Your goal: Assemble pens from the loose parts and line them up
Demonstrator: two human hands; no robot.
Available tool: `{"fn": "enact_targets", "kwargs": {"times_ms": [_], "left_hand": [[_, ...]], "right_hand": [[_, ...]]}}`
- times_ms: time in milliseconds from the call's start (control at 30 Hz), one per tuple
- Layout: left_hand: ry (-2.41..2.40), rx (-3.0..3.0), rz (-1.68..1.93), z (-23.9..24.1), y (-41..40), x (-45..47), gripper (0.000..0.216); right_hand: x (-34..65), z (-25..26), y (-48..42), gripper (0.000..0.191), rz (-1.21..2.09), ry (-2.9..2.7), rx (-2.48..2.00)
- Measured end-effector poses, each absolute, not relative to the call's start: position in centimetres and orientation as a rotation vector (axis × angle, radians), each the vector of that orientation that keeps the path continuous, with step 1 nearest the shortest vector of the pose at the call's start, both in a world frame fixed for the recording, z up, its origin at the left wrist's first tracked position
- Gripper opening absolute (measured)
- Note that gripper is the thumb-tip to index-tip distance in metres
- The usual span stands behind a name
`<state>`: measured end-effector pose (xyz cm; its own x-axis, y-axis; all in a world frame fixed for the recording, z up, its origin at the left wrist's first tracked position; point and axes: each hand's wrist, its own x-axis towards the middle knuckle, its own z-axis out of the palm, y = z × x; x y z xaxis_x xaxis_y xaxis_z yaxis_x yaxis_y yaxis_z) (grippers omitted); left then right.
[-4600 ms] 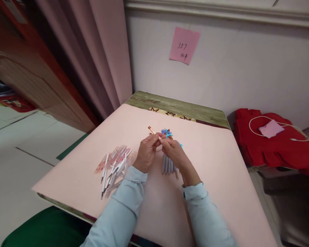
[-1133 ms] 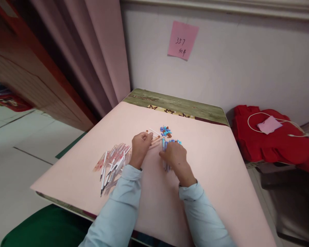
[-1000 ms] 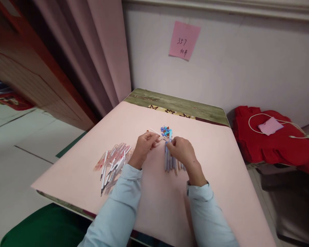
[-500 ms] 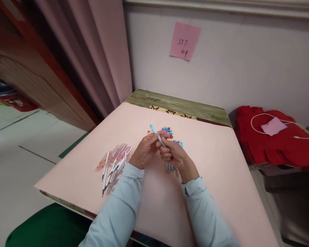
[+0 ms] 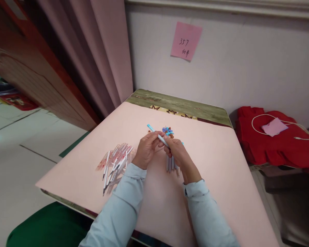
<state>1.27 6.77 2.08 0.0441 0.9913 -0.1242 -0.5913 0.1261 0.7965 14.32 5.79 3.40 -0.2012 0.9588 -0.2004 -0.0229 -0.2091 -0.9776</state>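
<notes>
A slim white pen with a light blue end (image 5: 162,139) slants between my two hands over the table, its blue end pointing up and left. My left hand (image 5: 146,147) pinches it near the middle. Closed round its lower end is my right hand (image 5: 179,154). Beyond the hands lies a small heap of blue, purple and brown pieces (image 5: 168,131). Partly hidden under my right hand, several pale pens (image 5: 171,165) lie side by side. To the left is a loose pile of white refills with dark tips (image 5: 106,173) and clear pinkish tubes (image 5: 118,152).
A pale pink sheet (image 5: 74,175) covers most of the table. On the right, red cloth (image 5: 257,147) carries a white cable (image 5: 252,121) and pink paper (image 5: 274,127). A wall (image 5: 234,58) stands behind, and a pink curtain (image 5: 110,51) hangs at the left.
The pen has tilted flatter, its blue end moving slightly left. My right hand has rolled over and shifted a little, showing more of the pale pens beneath.
</notes>
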Motion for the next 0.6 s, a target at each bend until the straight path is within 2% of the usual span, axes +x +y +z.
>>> {"fn": "enact_targets", "kwargs": {"times_ms": [67,333,433,600], "left_hand": [[0.808,0.605,1.338,2.17,6.73,1.18,0.027],[0.859,0.663,1.315,2.27,6.77,1.15,0.026],[0.867,0.618,1.344,1.99,6.94,1.17,0.027],[0.872,0.561,1.370,1.98,7.07,0.92,0.030]], "right_hand": [[14.37,3.36,5.86,0.042,1.551,-1.154,-1.149],[14.19,3.19,5.78,0.050,1.587,-1.199,-1.191],[14.33,3.09,5.91,0.041,1.495,-1.163,-1.194],[14.75,2.72,6.23,0.041,1.441,-1.173,-1.269]]}}
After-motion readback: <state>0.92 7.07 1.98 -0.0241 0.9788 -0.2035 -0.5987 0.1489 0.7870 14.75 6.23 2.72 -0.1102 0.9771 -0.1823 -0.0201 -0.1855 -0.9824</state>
